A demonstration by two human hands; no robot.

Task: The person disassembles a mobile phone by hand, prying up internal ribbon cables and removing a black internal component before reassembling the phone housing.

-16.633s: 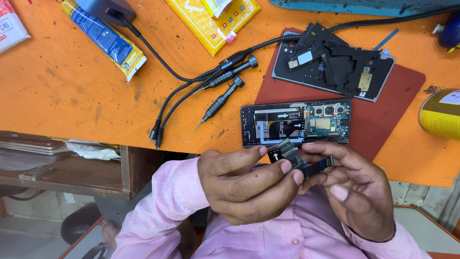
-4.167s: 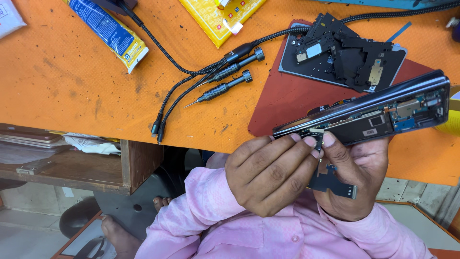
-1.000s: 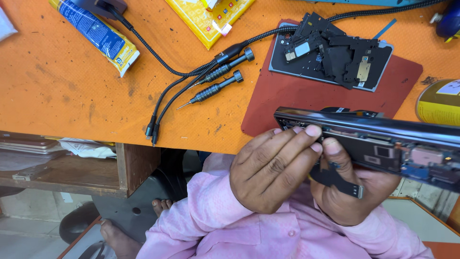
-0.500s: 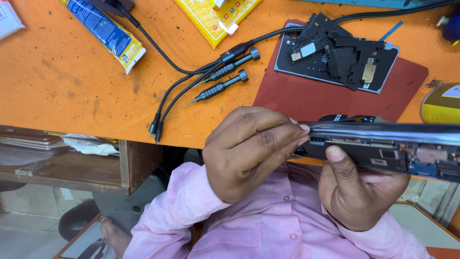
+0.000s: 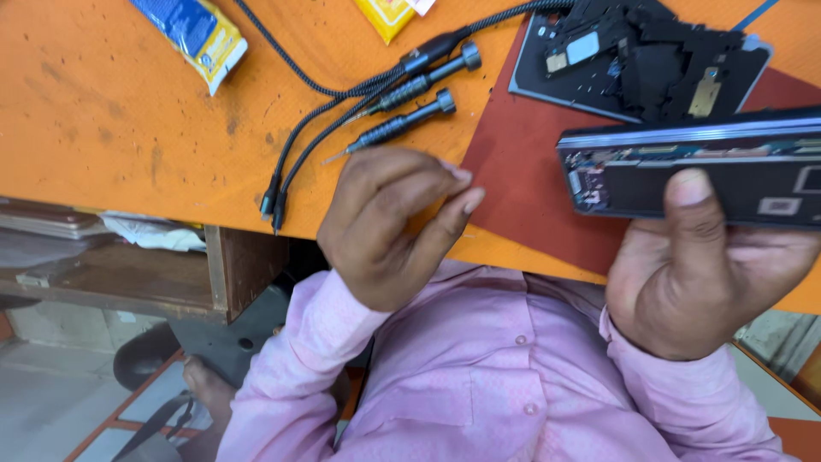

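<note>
Your right hand (image 5: 701, 274) pinched the opened phone (image 5: 697, 175) by its edge; left hand (image 5: 389, 227) fingers curled loosely, empty. It could have slipped onto the tabletop (image 5: 128, 111).

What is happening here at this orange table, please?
A person in a pink shirt sits at an orange table. The right hand holds an opened phone on its edge above a red mat, thumb pressed on its inner side. The left hand hovers beside it with fingertips pinched; whether it holds anything is unclear. Two small screwdrivers, braided cables and a tray of black phone parts lie on the table.
</note>
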